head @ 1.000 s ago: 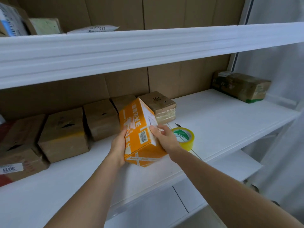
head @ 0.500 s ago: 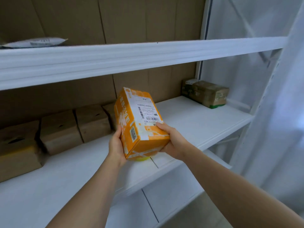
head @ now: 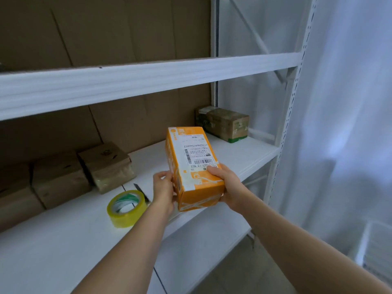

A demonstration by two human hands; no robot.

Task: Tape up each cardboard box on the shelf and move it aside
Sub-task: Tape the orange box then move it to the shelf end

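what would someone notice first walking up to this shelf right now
The bright orange box stands out first, held above the shelf edge between the left hand and the right hand, its shipping label facing up. Next comes the yellow tape roll on the shelf to its left, with brown boxes lined up behind it.

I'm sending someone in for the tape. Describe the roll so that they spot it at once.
Look at the white middle shelf, near its front edge. Just left of the orange box that the person's left hand and right hand hold lies the tape roll. It is the only round thing, glossy yellow with a green-and-white core.
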